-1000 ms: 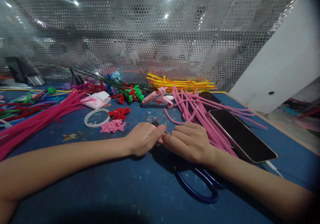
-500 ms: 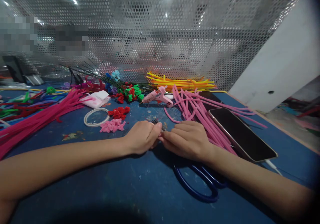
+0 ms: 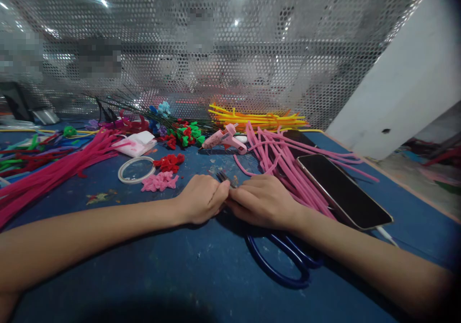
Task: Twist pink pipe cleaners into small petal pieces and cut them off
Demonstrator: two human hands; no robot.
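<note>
Near the middle of the table, my left hand (image 3: pixel 203 198) and my right hand (image 3: pixel 264 200) meet with their fingertips pinched close together. From between them sticks a small dark fork (image 3: pixel 222 176), its prongs up and its lower part covered by my fingers. The left thumb presses against it. Whatever the right fingers pinch is hidden. Below my right hand lie scissors with blue handles (image 3: pixel 284 265), their blades mostly in shadow. Pink pipe cleaners (image 3: pixel 277 157) lie just beyond that hand. Left of my left hand are a pink fuzzy piece (image 3: pixel 160 182) and a red one (image 3: pixel 169 162).
A pink glue gun (image 3: pixel 225 139), a white ring (image 3: pixel 124 174) and a white packet (image 3: pixel 135 143) lie farther back. Phone (image 3: pixel 344 193) with cable at right. Magenta pipe cleaners (image 3: pixel 68 167) spread left, yellow ones (image 3: pixel 255 118) behind. A perforated metal panel (image 3: pixel 201 73) borders the blue table.
The whole view has shifted slightly, so everything sits a little farther left. Both hands stay pinched together, and the fork's prongs show a bit more.
</note>
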